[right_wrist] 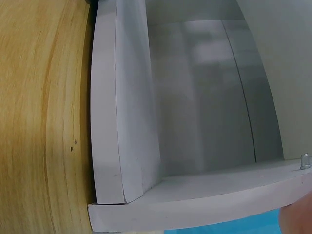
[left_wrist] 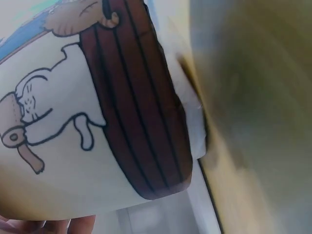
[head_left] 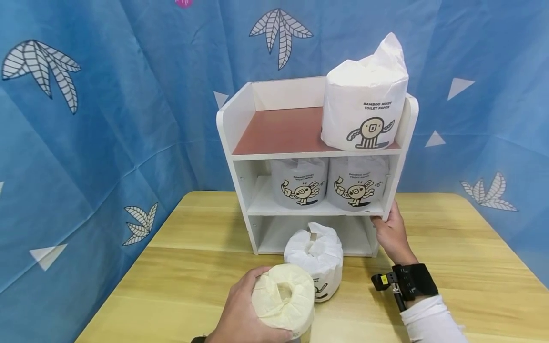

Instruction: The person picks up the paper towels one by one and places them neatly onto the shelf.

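Left hand lifts a wrapped toilet paper roll before the white shelf unit

The left hand (head_left: 240, 314) curls around the wrapped toilet paper roll (head_left: 283, 297) above the wooden table (head_left: 463, 267); light, soft and probably slippery, it is best gripped around its sides. The right hand (head_left: 392, 236) steadies the shelf unit (head_left: 229, 124), its fingers bent at the edge.

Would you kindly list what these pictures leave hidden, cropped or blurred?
- Head view: the left hand grips a cream roll; the frame's bottom edge crops both.
- Head view: the right hand holds the shelf unit; its fingertips are hidden behind the side panel.
- Left wrist view: the table is blurred, and the roll's drawing is cropped.
- Head view: small print on the wrapped roll is unreadable.
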Demonstrator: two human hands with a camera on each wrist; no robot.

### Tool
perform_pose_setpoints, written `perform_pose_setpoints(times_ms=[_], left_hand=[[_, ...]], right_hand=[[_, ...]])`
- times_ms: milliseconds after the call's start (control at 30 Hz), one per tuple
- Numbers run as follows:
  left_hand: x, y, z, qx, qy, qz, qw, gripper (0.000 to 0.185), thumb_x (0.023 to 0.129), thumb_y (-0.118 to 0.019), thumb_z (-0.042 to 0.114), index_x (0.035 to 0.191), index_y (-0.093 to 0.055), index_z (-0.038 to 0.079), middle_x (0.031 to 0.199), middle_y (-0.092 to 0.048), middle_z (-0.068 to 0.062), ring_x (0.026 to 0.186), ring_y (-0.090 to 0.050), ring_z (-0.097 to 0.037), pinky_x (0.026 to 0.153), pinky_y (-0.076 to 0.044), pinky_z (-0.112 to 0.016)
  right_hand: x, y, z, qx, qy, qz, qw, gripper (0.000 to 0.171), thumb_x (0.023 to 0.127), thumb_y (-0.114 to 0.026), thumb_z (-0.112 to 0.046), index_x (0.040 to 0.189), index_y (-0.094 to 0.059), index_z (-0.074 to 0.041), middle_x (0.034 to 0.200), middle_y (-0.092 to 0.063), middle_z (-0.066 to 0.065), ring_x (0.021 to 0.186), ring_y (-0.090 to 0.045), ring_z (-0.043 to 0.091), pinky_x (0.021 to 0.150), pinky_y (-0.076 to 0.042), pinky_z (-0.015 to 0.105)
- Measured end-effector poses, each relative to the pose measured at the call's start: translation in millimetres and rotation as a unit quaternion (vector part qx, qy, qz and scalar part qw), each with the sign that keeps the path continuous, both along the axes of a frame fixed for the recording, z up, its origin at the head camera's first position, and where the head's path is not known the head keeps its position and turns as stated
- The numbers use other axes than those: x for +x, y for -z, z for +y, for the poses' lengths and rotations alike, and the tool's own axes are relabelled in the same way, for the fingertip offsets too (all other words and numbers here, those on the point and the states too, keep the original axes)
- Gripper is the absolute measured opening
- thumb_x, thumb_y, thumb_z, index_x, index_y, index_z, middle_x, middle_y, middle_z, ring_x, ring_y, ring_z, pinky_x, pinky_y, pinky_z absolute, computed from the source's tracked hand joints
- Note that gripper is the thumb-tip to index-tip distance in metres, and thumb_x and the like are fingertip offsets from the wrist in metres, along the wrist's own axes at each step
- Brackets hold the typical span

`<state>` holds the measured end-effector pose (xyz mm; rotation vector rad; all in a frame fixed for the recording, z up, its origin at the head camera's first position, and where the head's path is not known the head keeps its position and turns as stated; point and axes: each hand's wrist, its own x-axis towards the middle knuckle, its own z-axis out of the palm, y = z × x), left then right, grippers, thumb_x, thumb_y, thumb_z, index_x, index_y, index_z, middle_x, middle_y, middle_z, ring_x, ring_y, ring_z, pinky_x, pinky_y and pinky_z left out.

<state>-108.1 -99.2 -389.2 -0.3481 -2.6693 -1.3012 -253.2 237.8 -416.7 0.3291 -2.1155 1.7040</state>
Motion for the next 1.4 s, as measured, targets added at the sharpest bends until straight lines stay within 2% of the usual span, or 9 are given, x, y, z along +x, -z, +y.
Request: perform_pose_setpoints(times_ms=[200, 467, 633, 767, 967, 1100, 1267, 1400], left_hand=[[-2.5, -6.1, -3.9, 0.021, 0.003, 0.023, 0.9995, 0.101, 0.034, -0.098, 0.038, 0.125, -0.055, 0.031, 0.108, -0.059, 0.013, 0.099, -0.052, -0.017, 0.082, -0.043, -0.039], [-6.6, -14.0, -9.3, 0.020, 0.016, 0.065, 0.9975, 0.103, 0.033, -0.098, 0.037, 0.126, -0.056, 0.029, 0.110, -0.059, 0.019, 0.097, -0.056, -0.013, 0.082, -0.045, -0.037], [-10.2, -18.4, -11.7, 0.017, 0.033, 0.107, 0.9936, 0.103, 0.034, -0.098, 0.037, 0.127, -0.056, 0.021, 0.113, -0.060, 0.015, 0.098, -0.057, -0.014, 0.081, -0.048, -0.037], [-12.6, -21.8, -12.8, 0.008, 0.037, 0.126, 0.9913, 0.103, 0.037, -0.098, 0.038, 0.128, -0.055, 0.017, 0.113, -0.062, 0.010, 0.098, -0.057, -0.016, 0.080, -0.047, -0.038], [-16.1, -28.6, -15.3, -0.002, 0.040, 0.139, 0.9894, 0.100, 0.040, -0.097, 0.041, 0.128, -0.056, 0.015, 0.111, -0.064, 0.005, 0.099, -0.057, -0.020, 0.079, -0.045, -0.041], [-19.5, -34.7, -16.5, -0.003, 0.054, 0.152, 0.9869, 0.099, 0.042, -0.097, 0.039, 0.128, -0.056, 0.013, 0.112, -0.064, 0.002, 0.098, -0.058, -0.020, 0.078, -0.047, -0.039], [-21.4, -43.2, -16.0, -0.012, 0.047, 0.139, 0.9891, 0.099, 0.041, -0.097, 0.040, 0.128, -0.057, 0.015, 0.112, -0.064, 0.001, 0.101, -0.055, -0.025, 0.080, -0.043, -0.044], [-22.4, -49.6, -15.3, -0.024, 0.043, 0.135, 0.9897, 0.100, 0.040, -0.096, 0.042, 0.128, -0.057, 0.015, 0.114, -0.064, 0.001, 0.103, -0.053, -0.027, 0.082, -0.040, -0.048]], right_hand=[[0.0, -1.7, -0.5, 0.005, 0.001, 0.002, 1.000, 0.057, 0.105, -0.039, -0.013, 0.155, -0.015, -0.028, 0.144, -0.036, 0.015, 0.118, -0.042, 0.014, 0.084, -0.039, 0.029], [1.0, -1.7, -2.1, 0.002, -0.001, -0.003, 1.000, 0.058, 0.105, -0.040, -0.013, 0.155, -0.015, -0.029, 0.146, -0.035, 0.014, 0.126, -0.040, 0.022, 0.089, -0.039, 0.027], [1.7, -0.2, -2.4, 0.003, 0.000, -0.002, 1.000, 0.058, 0.105, -0.039, -0.012, 0.155, -0.015, -0.029, 0.145, -0.036, 0.015, 0.124, -0.041, 0.019, 0.087, -0.039, 0.027], [1.8, 0.7, -2.7, 0.001, -0.002, 0.000, 1.000, 0.059, 0.105, -0.039, -0.011, 0.155, -0.015, -0.030, 0.145, -0.036, 0.014, 0.121, -0.042, 0.016, 0.086, -0.040, 0.027], [2.6, -0.2, -2.9, 0.000, -0.006, -0.005, 1.000, 0.059, 0.105, -0.038, -0.011, 0.155, -0.014, -0.030, 0.146, -0.035, 0.015, 0.128, -0.040, 0.023, 0.092, -0.040, 0.024], [3.0, -1.5, -2.4, 0.000, -0.004, -0.009, 1.000, 0.059, 0.105, -0.039, -0.012, 0.155, -0.013, -0.031, 0.147, -0.034, 0.014, 0.129, -0.039, 0.028, 0.094, -0.040, 0.028], [3.7, -3.2, -2.8, 0.004, 0.001, -0.011, 1.000, 0.059, 0.105, -0.039, -0.012, 0.155, -0.014, -0.031, 0.147, -0.034, 0.013, 0.130, -0.039, 0.028, 0.097, -0.041, 0.036], [3.9, -3.8, -3.2, 0.007, 0.003, -0.013, 1.000, 0.059, 0.105, -0.040, -0.013, 0.155, -0.014, -0.030, 0.147, -0.034, 0.013, 0.130, -0.039, 0.029, 0.098, -0.041, 0.036]])
